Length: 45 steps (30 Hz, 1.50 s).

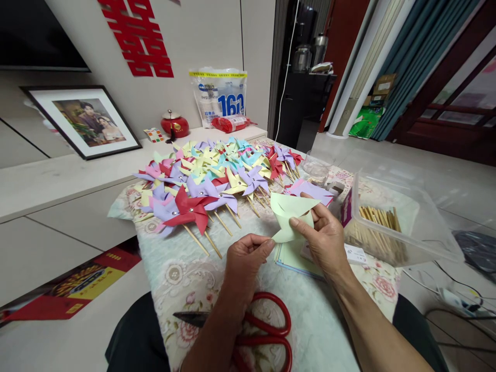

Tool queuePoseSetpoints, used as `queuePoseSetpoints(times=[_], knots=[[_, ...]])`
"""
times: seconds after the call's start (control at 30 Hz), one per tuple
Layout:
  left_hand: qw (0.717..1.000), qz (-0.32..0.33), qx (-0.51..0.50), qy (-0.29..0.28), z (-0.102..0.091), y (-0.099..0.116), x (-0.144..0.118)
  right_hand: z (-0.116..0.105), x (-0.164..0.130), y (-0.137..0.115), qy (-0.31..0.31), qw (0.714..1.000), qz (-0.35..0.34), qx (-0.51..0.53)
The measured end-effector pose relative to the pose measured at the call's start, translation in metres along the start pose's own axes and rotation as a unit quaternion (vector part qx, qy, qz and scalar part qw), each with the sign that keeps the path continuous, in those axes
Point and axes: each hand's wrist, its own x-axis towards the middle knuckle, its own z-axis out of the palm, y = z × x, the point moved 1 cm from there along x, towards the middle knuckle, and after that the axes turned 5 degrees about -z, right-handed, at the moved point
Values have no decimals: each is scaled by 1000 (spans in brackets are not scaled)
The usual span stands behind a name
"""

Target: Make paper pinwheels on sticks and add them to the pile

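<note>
A pale green paper pinwheel blade sheet (pixel 289 209), partly folded, is held up between both hands above the table. My right hand (pixel 325 235) grips its right side, thumb on the front and fingers behind. With thumb and forefinger my left hand (pixel 248 256) pinches its lower left corner. Below the sheet lies a stack of pale paper squares (pixel 290 258), partly covered by the right hand. Red-handled scissors (pixel 267 320) rest under my left forearm, their dark blades pointing left. Many finished paper pinwheels (pixel 189 209) on wooden sticks lie heaped beyond the hands.
To the right stands a clear plastic box (pixel 422 232) with wooden sticks (pixel 380 222). Purple and pink paper sheets (pixel 310 190) lie behind the hands, near a clear round container (pixel 318 168). A framed photo (pixel 89 124), red pot (pixel 174 125) and bag of cups (pixel 219 98) stand on the cabinet.
</note>
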Motion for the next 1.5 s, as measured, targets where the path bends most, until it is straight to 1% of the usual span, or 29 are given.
queuePoseSetpoints(times=[0.17,0.33,0.43,0.57,0.67,0.77,0.87,1.03,1.17,1.23,1.3,1.37,1.43,1.5], knots=[[1000,6,-23,0,0,-1,1,2,-1,-2,3,1000,10,3],[998,-22,-49,-13,3,2,1,-3,1,2,13,1000,0,15],[998,-41,-48,-32,3,0,0,-5,2,5,4,1000,2,24],[995,-59,-30,-80,2,-3,0,-4,3,4,-3,1000,7,25],[993,-61,-39,-98,3,-1,-1,-1,2,1,-23,999,32,17],[990,-65,-78,-94,4,4,-2,2,0,0,-62,995,78,13],[989,-60,-106,-88,4,7,-2,5,-3,-1,-95,990,99,18],[988,-51,-131,-70,7,3,1,10,-7,-3,-123,986,110,-12],[988,-40,-137,-62,8,0,2,12,-9,-3,-154,982,98,-36],[988,-43,-139,-54,8,-1,2,12,-9,-3,-175,979,94,-49],[987,-50,-143,-45,7,-1,2,11,-9,-4,-192,975,105,-43],[986,-55,-151,-40,6,-1,3,11,-9,-5,-187,973,138,-4],[985,-60,-158,-36,5,-1,3,11,-9,-4,-156,972,172,38],[985,-64,-160,-30,5,-1,4,10,-8,-2,-128,971,191,55]])
